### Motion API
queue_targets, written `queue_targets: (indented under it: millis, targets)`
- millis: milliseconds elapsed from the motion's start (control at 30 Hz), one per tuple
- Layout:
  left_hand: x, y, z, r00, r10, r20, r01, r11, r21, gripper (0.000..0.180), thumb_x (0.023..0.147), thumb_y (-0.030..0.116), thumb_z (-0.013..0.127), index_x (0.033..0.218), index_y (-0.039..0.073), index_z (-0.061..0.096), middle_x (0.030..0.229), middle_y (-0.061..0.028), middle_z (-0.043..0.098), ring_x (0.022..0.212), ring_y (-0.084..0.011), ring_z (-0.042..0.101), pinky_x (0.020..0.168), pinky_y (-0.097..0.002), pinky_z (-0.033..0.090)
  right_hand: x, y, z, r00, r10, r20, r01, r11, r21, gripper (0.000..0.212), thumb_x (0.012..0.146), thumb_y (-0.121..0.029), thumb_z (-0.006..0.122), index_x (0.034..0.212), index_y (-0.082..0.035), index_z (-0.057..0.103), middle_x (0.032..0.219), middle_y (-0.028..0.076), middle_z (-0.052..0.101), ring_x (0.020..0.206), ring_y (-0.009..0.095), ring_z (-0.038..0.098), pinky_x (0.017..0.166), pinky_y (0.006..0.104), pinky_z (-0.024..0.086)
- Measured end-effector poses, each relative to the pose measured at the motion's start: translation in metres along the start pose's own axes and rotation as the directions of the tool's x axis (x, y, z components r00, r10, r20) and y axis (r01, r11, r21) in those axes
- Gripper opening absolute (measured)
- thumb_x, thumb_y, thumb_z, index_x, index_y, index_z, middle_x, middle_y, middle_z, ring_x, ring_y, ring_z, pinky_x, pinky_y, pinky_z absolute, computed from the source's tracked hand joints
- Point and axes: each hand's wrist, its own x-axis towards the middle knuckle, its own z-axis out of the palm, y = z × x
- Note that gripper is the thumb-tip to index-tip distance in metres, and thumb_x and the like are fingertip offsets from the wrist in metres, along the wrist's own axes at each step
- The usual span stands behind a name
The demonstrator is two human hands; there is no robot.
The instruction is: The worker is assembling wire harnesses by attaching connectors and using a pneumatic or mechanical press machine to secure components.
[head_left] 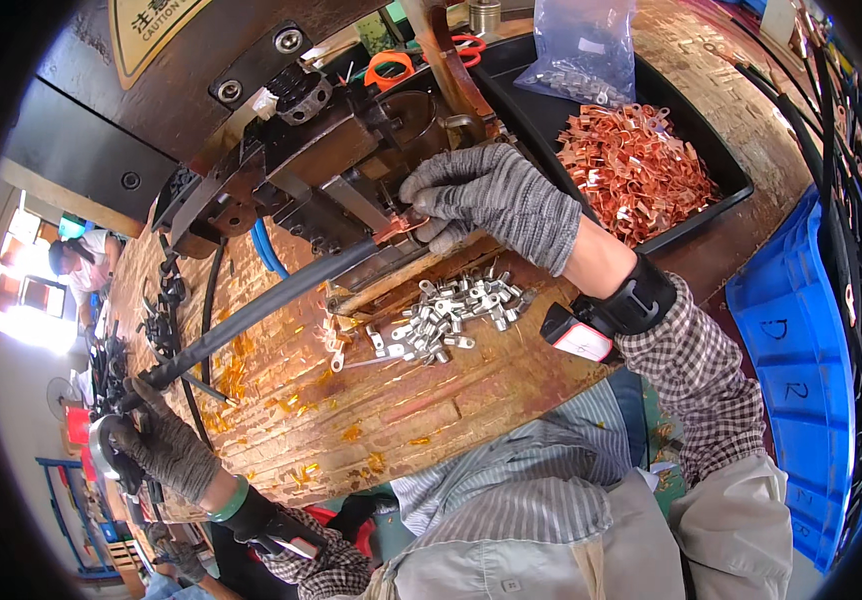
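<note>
A thick black cable (271,302) slants up from the lower left to the press tooling (336,180). My left hand (166,452), in a grey knitted glove, is closed round the cable's lower left part. At the tooling, my gloved right hand (511,200) pinches a copper piece (397,228) at the cable's upper end with thumb and fingers. The fingertips partly hide that piece, so its exact shape cannot be made out. Just below lies a pile of silver cable lugs (451,315), with a few copper ones (335,345) to its left.
A black tray (696,215) at the upper right holds a heap of copper pieces (636,170) and a clear bag (581,50) of silver parts. A blue bin (796,370) and black cables stand at the right. Another person (96,265) is at the far left.
</note>
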Motion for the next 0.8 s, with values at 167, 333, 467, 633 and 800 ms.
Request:
queue_targets:
  millis: [167,333,467,633,800]
  targets:
    - [0.005,-0.004,-0.003,0.998,-0.009,-0.063,0.015,0.995,0.094,0.022,0.081,0.008,0.06,0.098,-0.005,0.054,0.105,-0.0183,0.05,0.102,-0.0306,0.05,0.095,-0.0456,0.044,0.007,-0.001,-0.002,0.998,0.061,0.022,-0.061,0.998,0.028,0.015,0.079,-0.003,0.061,0.092,0.004,0.061,0.082,0.013,0.064,0.067,0.021,0.065,0.059,0.0291,0.057]
    - [0.002,-0.008,0.004,0.995,-0.048,-0.09,0.057,0.993,0.101,0.027,0.08,0.009,0.061,0.1,-0.005,0.052,0.109,-0.02,0.048,0.106,-0.0321,0.048,0.094,-0.0455,0.045,0.012,0.001,-0.001,0.999,0.043,0.0,-0.043,0.997,-0.063,0.017,0.081,-0.006,0.06,0.095,0.002,0.061,0.084,0.011,0.064,0.069,0.02,0.065,0.061,0.0287,0.057]
    - [0.005,-0.007,0.004,0.992,-0.061,-0.109,0.067,0.996,0.053,0.033,0.08,0.005,0.06,0.108,-0.008,0.049,0.117,-0.0233,0.045,0.11,-0.0347,0.046,0.096,-0.048,0.042,0.015,0.002,-0.002,1.0,-0.007,0.008,0.008,0.996,-0.09,0.018,0.08,-0.006,0.061,0.096,0.003,0.06,0.084,0.011,0.064,0.068,0.02,0.065,0.061,0.0282,0.056]
    - [0.006,-0.007,0.001,0.988,-0.072,-0.135,0.069,0.997,-0.027,0.033,0.08,0.0,0.057,0.11,-0.012,0.047,0.122,-0.0248,0.045,0.112,-0.0361,0.045,0.098,-0.0499,0.038,0.014,0.0,-0.001,1.0,0.019,-0.021,-0.022,0.991,-0.131,0.02,0.081,-0.009,0.061,0.096,0.004,0.059,0.082,0.01,0.063,0.066,0.016,0.063,0.06,0.0249,0.055]
    - [0.008,-0.009,-0.002,0.997,-0.026,-0.079,0.033,0.994,0.099,0.038,0.078,0.007,0.062,0.108,-0.01,0.047,0.117,-0.0258,0.041,0.112,-0.0375,0.043,0.097,-0.0478,0.041,0.009,-0.002,-0.005,0.995,-0.054,-0.079,0.036,0.977,-0.209,0.015,0.078,-0.01,0.064,0.088,0.001,0.062,0.073,0.007,0.062,0.058,0.013,0.061,0.05,0.0229,0.052]
